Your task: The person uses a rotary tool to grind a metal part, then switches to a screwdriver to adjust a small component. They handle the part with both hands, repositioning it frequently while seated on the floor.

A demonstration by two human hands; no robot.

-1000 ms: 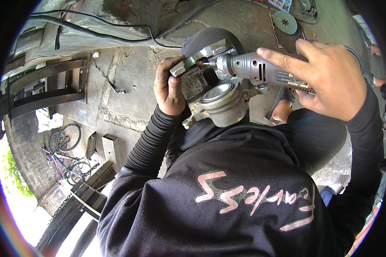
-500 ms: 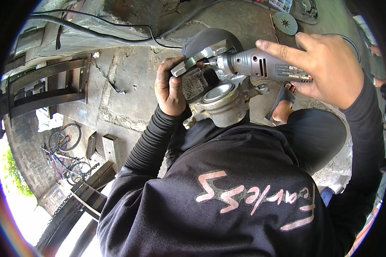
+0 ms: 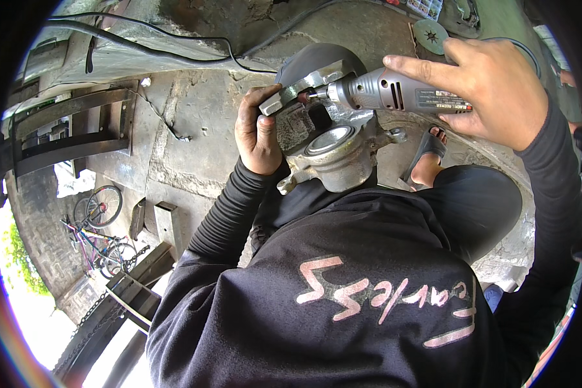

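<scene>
My left hand (image 3: 257,139) grips the left end of a cast metal brake caliper (image 3: 339,168), which rests over my raised leg with its round bore facing up. My right hand (image 3: 488,94) holds a grey corded rotary tool (image 3: 388,92) level, index finger stretched along its top. The tool's small reddish-brown drum bit (image 3: 304,97) sits inside the opening of the caliper, at the inner side of its upper arm.
Black cables (image 3: 174,45) cross the concrete at the top left. A grey disc (image 3: 429,37) and a parts case (image 3: 420,10) lie at the top right. Dark metal frames (image 3: 71,161), bicycles (image 3: 100,213) and chained steel beams (image 3: 129,297) stand on the left. My sandaled foot (image 3: 427,161) shows right of the caliper.
My right hand and the rear of the rotary tool have moved upward, tilting the tool slightly about its bit. The caliper and my left hand have stayed nearly still.
</scene>
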